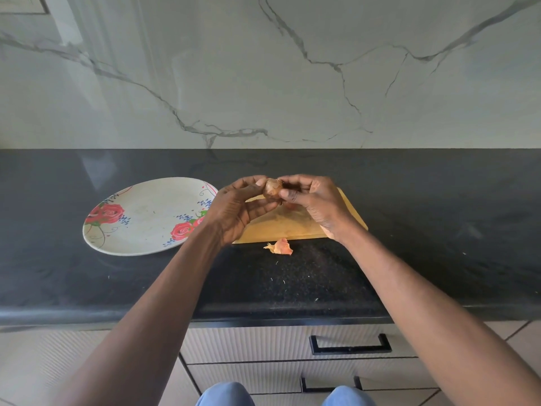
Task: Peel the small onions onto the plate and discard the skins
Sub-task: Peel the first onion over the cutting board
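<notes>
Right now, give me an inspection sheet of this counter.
Surface: black speckled countertop, a few tiny flecks.
Job's things: small onion, brown skin on, held above the wooden cutting board; floral plate left of the board, no onions on it.
Clutter: one loose onion skin on the counter in front of the board.
Hands: left hand and right hand both pinch the onion.
Cables: nothing seen.
Surroundings: marble backsplash; drawers below.
</notes>
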